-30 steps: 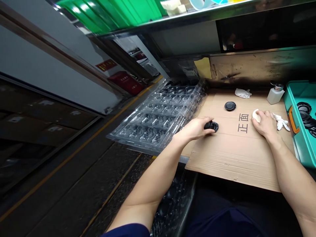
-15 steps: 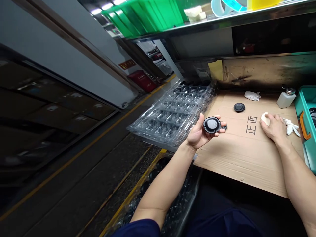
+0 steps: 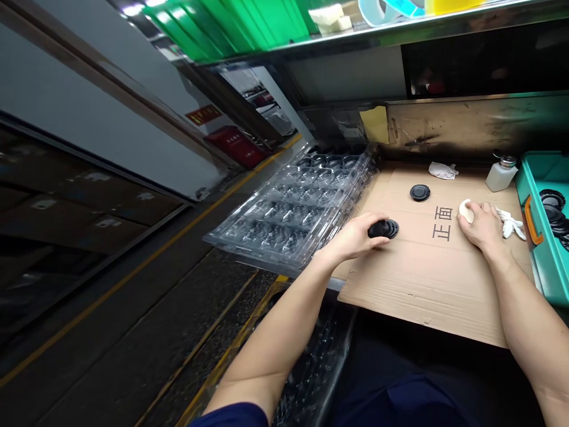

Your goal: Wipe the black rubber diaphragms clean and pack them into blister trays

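Observation:
My left hand [image 3: 353,237] grips a round black plastic part [image 3: 377,230] between thumb and fingers, tilted over the left side of the cardboard sheet [image 3: 400,284]. A second black disc [image 3: 393,228] shows just to its right, partly covered; whether the two touch I cannot tell. Farther back on the cardboard lies another round black part [image 3: 420,192], flat and apart from both hands. My right hand [image 3: 485,225] rests on the cardboard, its fingers closed over a white round pad [image 3: 466,211]. Beside that hand is a crumpled white glove or cloth [image 3: 512,225].
Clear plastic trays [image 3: 284,207] are stacked on the left. A teal bin [image 3: 544,261] with black round parts stands at right. Near it are a white pump bottle [image 3: 502,174] and a crumpled tissue [image 3: 443,171]. Overhead runs a shelf with a green crate [image 3: 235,26].
My left hand has turned over from palm-up and lowered the black part to the cardboard beside the other disc. My right hand stays on the white pad. The view has shifted slightly.

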{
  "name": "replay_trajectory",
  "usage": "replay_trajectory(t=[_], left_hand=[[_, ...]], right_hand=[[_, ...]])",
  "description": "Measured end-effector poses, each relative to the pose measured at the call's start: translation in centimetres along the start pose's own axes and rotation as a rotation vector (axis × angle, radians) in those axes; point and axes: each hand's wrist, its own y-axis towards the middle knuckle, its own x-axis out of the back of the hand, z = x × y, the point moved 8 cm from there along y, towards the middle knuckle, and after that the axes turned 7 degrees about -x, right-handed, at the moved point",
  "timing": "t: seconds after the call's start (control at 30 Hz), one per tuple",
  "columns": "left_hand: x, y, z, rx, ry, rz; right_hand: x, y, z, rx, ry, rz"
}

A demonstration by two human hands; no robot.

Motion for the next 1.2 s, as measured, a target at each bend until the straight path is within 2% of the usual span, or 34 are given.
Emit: replay_trajectory(t=[0.07,0.13,0.33,0.53,0.73,0.87,1.03,1.1,1.2], left_hand=[[-0.8,1.1,0.5,-0.045,0.204,0.098],[-1.5,2.0,0.8,-0.052,0.297,0.164],[-2.1,3.0,0.2,-0.055,0.347,0.238],[-1.0,2.8,0.5,-0.074,0.308,0.169],[-1.6,3.4,1.5,-0.007,0.242,0.274],[-2.1,3.9,0.9,0.006,0.216,0.291],[-3.5,3.4,-0.7,0.081,0.348,0.276],[-3.9,3.2,-1.5,0.092,0.391,0.254],[-3.4,3.3,-2.2,0.108,0.414,0.199]], right_hand=[[0.1,0.0,0.0,-0.010,0.000,0.003],[0.1,-0.1,0.0,-0.017,0.000,0.002],[0.2,-0.3,0.2,-0.004,-0.002,0.008],[0.2,-0.3,0.2,-0.008,-0.008,0.019],[0.2,-0.5,0.1,-0.011,-0.006,0.011],[0.3,-0.2,0.1,-0.017,-0.008,0.006],[0.3,0.3,-0.3,0.058,-0.025,0.010],[0.0,1.0,-1.1,0.063,-0.036,-0.003],[-0.4,2.6,-2.6,0.026,-0.038,-0.060]])
